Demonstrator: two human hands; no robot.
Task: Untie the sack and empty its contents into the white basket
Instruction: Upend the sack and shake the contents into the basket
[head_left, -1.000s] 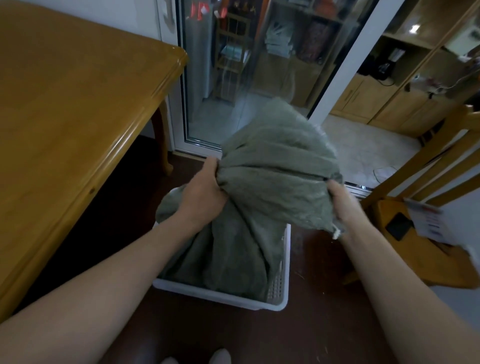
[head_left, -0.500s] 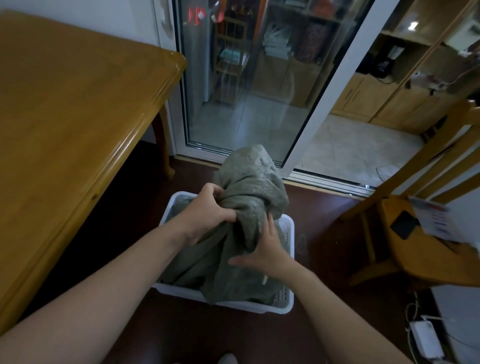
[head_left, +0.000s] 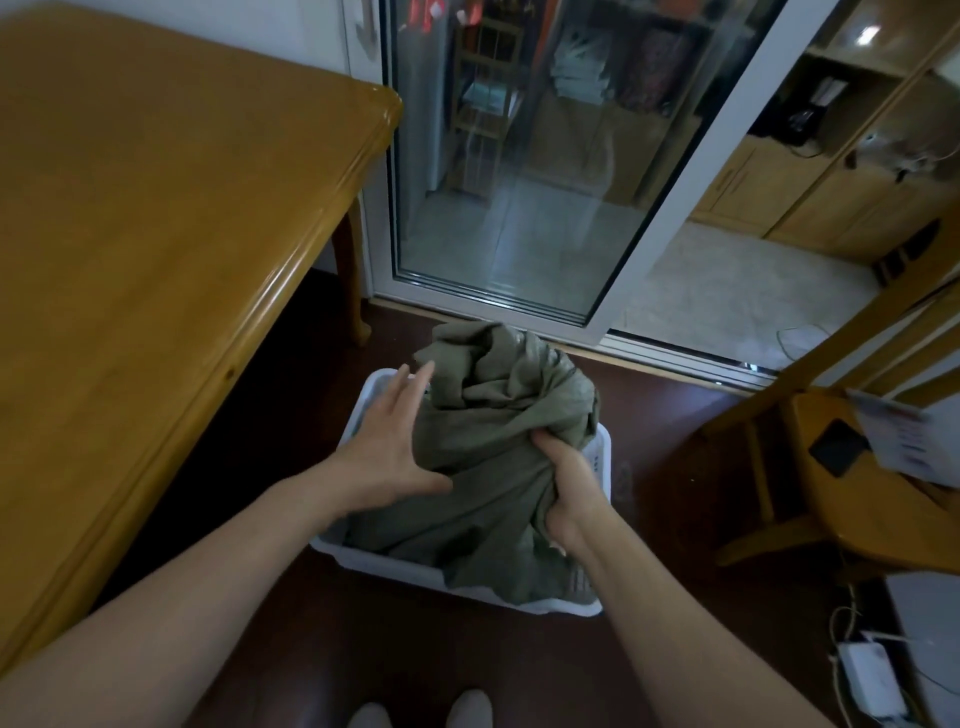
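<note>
Two bare hands work over one grey-green sack (head_left: 483, 467) in the head view. The sack is a crumpled heap of coarse woven cloth, bunched into folds and twists at its top, slumped inside the white basket (head_left: 358, 415) with one flap draped over the basket's near rim. Whatever lies under the cloth is hidden. The left hand (head_left: 387, 452) is spread wide, fingers apart, palm laid against the sack's left flank, gripping nothing. The right hand (head_left: 569, 493) is clenched around a gathered fistful of the cloth on the sack's right side.

The basket sits on a dark reddish-brown floor (head_left: 415, 654) directly beneath both hands; small slots pierce its wall just beside the right hand. Left of the left forearm a honey-coloured wooden table (head_left: 156, 234) with a rounded moulded edge fills the side of the view. Beyond the hands stands a white-framed sliding glass door (head_left: 519, 208). Right of the right arm is a wooden chair (head_left: 841, 457) with a dark phone-like object and papers on its seat. Near the right elbow a white power adapter (head_left: 865, 675) with cables lies on the floor.
</note>
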